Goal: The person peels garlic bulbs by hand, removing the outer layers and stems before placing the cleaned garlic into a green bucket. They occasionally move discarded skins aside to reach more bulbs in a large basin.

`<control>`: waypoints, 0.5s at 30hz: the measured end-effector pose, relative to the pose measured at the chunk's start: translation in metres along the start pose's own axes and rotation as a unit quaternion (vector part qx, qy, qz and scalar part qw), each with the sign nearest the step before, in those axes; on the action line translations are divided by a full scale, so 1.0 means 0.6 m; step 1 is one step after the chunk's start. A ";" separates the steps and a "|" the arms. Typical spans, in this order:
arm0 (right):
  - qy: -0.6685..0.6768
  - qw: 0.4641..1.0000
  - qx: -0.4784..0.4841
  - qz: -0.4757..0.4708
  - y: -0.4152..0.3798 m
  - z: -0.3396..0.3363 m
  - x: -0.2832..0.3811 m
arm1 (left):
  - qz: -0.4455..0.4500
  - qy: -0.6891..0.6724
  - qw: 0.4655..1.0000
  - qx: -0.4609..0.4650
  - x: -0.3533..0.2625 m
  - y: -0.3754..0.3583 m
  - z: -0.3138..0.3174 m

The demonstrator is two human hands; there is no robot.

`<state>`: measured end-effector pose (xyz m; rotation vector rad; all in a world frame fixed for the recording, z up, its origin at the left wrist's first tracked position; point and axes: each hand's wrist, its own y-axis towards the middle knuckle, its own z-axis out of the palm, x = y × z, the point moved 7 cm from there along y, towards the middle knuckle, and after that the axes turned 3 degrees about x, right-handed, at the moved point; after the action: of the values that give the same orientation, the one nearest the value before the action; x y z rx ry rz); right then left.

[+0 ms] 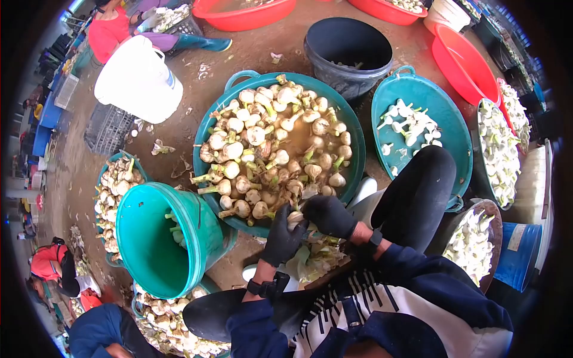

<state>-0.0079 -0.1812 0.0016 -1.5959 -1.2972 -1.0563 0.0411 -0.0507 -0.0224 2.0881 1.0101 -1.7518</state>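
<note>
Both hands wear black gloves and meet at the near rim of a teal tub (pixel 357 128) full of garlic bulbs (pixel 256 135) in brownish water. My left hand (pixel 283 237) is wrapped round a pale garlic bulb (pixel 295 219). Beside it, my right hand (pixel 330 216) has its fingers curled in against the same bulb; its fingertips are hidden, and whether they grip anything is unclear. Below the hands lies a heap of peeled-off leaves and skins (pixel 316 259) between the legs.
A green bucket (pixel 158 238) leans at the left. Behind the tub stand a dark bucket (pixel 349 53) and a white bucket (pixel 140 80). To the right, a teal basin (pixel 441 107) holds cleaned garlic (pixel 412 124). Other people (pixel 110 33) sit at the upper and lower left.
</note>
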 end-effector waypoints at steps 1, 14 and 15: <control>-0.026 1.000 -0.004 0.015 -0.001 0.001 -0.004 | -0.033 0.006 0.999 0.013 0.003 0.001 0.001; -0.062 0.985 -0.091 0.134 0.002 -0.002 -0.085 | 0.041 -0.216 0.975 -0.035 -0.056 -0.014 -0.007; -0.111 0.983 -0.100 0.109 0.004 -0.003 -0.085 | 0.022 -0.249 0.968 -0.003 -0.058 -0.017 -0.002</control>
<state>-0.0122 -0.1990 -0.0461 -2.0050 -1.1517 -0.9154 0.0341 -0.0546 0.0132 1.5222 0.8071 -2.0913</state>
